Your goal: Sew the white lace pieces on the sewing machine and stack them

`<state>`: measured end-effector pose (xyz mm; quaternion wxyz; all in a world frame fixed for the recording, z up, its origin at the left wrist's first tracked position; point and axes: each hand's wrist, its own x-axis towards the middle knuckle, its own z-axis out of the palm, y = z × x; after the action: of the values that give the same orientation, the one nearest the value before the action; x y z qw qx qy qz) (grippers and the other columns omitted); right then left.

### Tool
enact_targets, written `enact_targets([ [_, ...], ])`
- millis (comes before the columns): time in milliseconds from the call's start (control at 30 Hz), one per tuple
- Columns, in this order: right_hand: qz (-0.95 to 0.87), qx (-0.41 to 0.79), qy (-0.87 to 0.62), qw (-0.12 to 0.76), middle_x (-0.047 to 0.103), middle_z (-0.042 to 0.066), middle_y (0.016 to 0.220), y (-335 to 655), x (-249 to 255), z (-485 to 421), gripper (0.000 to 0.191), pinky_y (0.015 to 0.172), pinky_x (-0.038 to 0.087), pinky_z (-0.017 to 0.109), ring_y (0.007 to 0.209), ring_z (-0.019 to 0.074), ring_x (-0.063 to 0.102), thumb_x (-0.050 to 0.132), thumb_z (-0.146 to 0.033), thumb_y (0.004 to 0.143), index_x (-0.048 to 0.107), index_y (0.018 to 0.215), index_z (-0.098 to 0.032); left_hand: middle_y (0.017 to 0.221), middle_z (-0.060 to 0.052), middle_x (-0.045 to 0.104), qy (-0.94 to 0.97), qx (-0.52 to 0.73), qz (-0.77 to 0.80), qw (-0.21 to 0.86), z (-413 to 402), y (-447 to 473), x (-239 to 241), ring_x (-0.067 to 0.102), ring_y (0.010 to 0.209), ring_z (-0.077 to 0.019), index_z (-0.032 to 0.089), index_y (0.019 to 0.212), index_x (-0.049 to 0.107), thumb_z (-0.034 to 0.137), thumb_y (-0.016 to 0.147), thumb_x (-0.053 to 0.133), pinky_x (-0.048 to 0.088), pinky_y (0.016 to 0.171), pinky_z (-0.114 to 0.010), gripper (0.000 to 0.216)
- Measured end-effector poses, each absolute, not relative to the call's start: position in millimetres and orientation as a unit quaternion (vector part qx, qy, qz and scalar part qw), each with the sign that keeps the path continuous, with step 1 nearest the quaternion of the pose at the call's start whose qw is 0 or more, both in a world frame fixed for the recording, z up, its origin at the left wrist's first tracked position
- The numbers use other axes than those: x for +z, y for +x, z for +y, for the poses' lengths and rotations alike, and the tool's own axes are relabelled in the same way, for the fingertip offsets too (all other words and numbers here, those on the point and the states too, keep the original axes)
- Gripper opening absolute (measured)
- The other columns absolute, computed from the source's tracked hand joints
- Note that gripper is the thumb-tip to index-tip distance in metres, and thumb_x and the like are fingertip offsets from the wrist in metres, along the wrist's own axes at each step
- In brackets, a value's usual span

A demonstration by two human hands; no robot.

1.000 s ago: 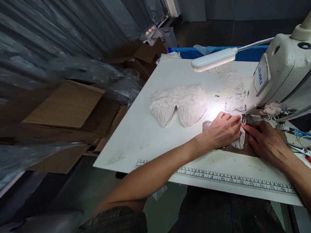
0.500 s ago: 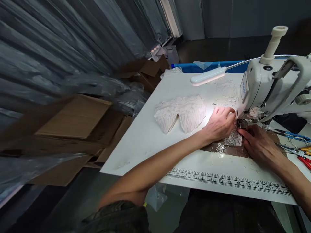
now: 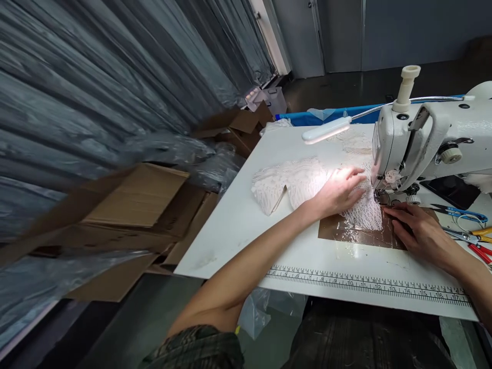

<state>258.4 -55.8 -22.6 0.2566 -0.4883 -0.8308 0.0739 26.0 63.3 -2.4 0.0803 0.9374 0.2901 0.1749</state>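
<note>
lace (image 3: 365,214), a white openwork strip, is laid on the desk (image 3: 238,225) over a shiny brown patch (image 3: 342,234), with its far end tucked under the foot of the sewing machine (image 3: 426,138). the left hand (image 3: 338,192) is laid flat on the strip's nine o'clock side, palm down, fingers stretched out and slightly spread, the tips pointed toward the needle at three o'clock. the right hand (image 3: 417,230) is rested flat at the strip's three o'clock edge, fingers kept close together, the tips set against the lace just below the presser foot. nothing is pinched by either hand. a stack of lace pieces (image 3: 286,182) is seen just beside the left hand, at its nine o'clock. a white lamp (image 3: 326,129) on a bendy neck is hung over the work at twelve o'clock, and the left hand is brightly lit. a printed ruler (image 3: 365,283) is run along the desk's six o'clock edge. hand tools (image 3: 467,236) are scattered at three o'clock of the right hand. cardboard boxes (image 3: 134,205) are piled at nine o'clock of the desk.
</note>
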Motion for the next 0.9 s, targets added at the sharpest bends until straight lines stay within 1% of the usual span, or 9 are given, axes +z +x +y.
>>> enact_targets([
  [33,-0.829,0.073,-0.49,0.261,0.064,0.013,0.106,258,-22,-55,0.034,0.082,0.06,0.036,0.091,0.0219,0.067,0.043,-0.026,0.099,0.066,0.123,-0.019,0.121,-0.015,0.061,0.943,0.184,0.255,0.107,54,24,-3,0.065,0.093,-0.0194,0.011,0.115,0.061,0.03,0.102,0.047,0.056,0.079,-0.035,0.027],
  [133,-0.822,0.071,-0.491,0.278,0.064,0.012,0.104,256,-24,-54,0.033,0.083,0.06,0.036,0.092,0.0219,0.067,0.044,-0.026,0.098,0.067,0.121,-0.02,0.108,-0.01,0.066,0.953,0.188,0.167,0.168,34,20,-5,0.065,0.095,-0.0185,0.013,0.106,0.065,0.032,0.099,0.055,0.057,0.079,-0.032,0.022],
  [233,-0.817,0.073,-0.495,0.287,0.065,0.011,0.101,256,-25,-54,0.032,0.079,0.06,0.036,0.089,0.0221,0.068,0.045,-0.026,0.098,0.068,0.119,-0.02,0.101,-0.008,0.067,0.953,0.182,0.159,0.183,27,19,-12,0.064,0.094,-0.0192,0.015,0.095,0.066,0.031,0.096,0.061,0.057,0.078,-0.033,0.017],
  [333,-0.808,0.089,-0.499,0.3,0.066,0.011,0.1,254,-24,-55,0.03,0.076,0.06,0.037,0.089,0.0223,0.068,0.045,-0.026,0.098,0.068,0.116,-0.021,0.097,-0.007,0.068,0.944,0.203,0.178,0.189,27,20,-17,0.064,0.09,-0.0182,0.015,0.087,0.066,0.026,0.098,0.058,0.056,0.075,-0.031,0.018],
  [500,-0.826,0.146,-0.46,0.292,0.064,0.012,0.114,245,-17,-57,0.033,0.086,0.058,0.041,0.102,0.0257,0.066,0.059,-0.036,0.092,0.06,0.121,-0.02,0.095,-0.007,0.068,0.927,0.246,0.191,0.209,24,21,-17,0.064,0.089,-0.017,0.015,0.087,0.064,0.024,0.101,0.051,0.056,0.079,-0.033,0.021],
  [600,-0.821,0.151,-0.475,0.277,0.065,0.01,0.101,237,-17,-54,0.022,0.079,0.057,0.04,0.09,0.0244,0.066,0.056,-0.039,0.095,0.061,0.106,-0.02,0.091,-0.006,0.068,0.92,0.256,0.215,0.205,21,22,-17,0.064,0.086,-0.0161,0.015,0.088,0.062,0.024,0.102,0.046,0.056,0.077,-0.033,0.023],
  [733,-0.81,0.15,-0.486,0.291,0.065,0.008,0.089,232,-19,-50,0.022,0.074,0.055,0.037,0.082,0.0217,0.065,0.043,-0.031,0.101,0.06,0.091,-0.021,0.101,-0.009,0.069,0.925,0.291,0.183,0.163,18,23,-18,0.066,0.094,-0.0188,0.015,0.099,0.063,0.041,0.099,0.056,0.059,0.08,-0.036,0.026],
  [833,-0.798,0.149,-0.496,0.308,0.065,0.008,0.088,235,-20,-50,0.021,0.072,0.055,0.035,0.08,0.0208,0.064,0.045,-0.033,0.1,0.061,0.094,-0.02,0.103,-0.009,0.071,0.926,0.311,0.161,0.143,18,24,-21,0.068,0.095,-0.0163,0.015,0.1,0.064,0.032,0.102,0.05,0.061,0.077,-0.032,0.022],
  [900,-0.791,0.124,-0.519,0.298,0.064,0.009,0.089,239,-21,-51,0.022,0.069,0.056,0.035,0.079,0.0213,0.064,0.047,-0.034,0.099,0.063,0.103,-0.02,0.098,-0.008,0.073,0.911,0.338,0.182,0.15,19,24,-22,0.07,0.091,-0.0143,0.015,0.098,0.064,0.026,0.104,0.045,0.061,0.075,-0.029,0.023],
])
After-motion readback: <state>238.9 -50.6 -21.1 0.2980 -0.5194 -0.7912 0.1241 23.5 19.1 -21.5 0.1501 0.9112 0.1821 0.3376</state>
